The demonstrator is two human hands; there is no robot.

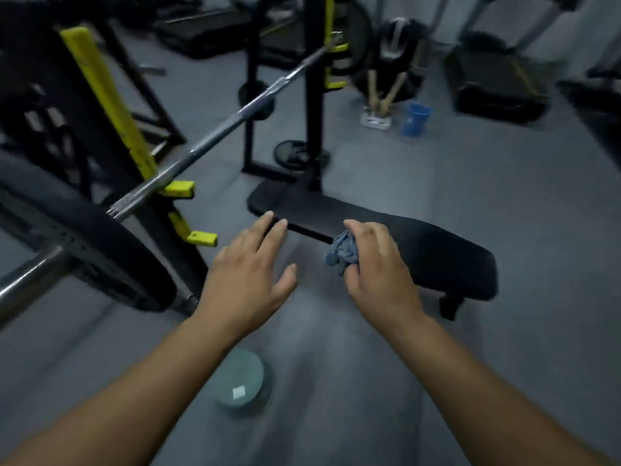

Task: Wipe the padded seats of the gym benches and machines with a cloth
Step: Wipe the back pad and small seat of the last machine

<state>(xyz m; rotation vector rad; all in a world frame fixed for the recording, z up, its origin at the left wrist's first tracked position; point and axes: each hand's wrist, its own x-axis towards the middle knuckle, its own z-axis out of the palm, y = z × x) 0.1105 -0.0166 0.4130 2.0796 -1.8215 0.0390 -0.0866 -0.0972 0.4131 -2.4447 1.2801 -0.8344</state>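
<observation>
A flat bench with a black padded seat (420, 243) runs from the rack at centre towards the right. My right hand (376, 264) is closed around a bunched grey-blue cloth (342, 252), held over the near edge of the pad. My left hand (248, 274) hovers with fingers spread, its fingertips near the pad's left end; it holds nothing. Whether the cloth touches the pad is unclear.
A loaded barbell (215, 136) rests on yellow hooks of a black rack (312, 129), with a big black plate (100, 250) at lower left. A round grey-green container (242, 381) sits on the floor below my arms. A blue bucket (415, 119) and treadmills stand farther back.
</observation>
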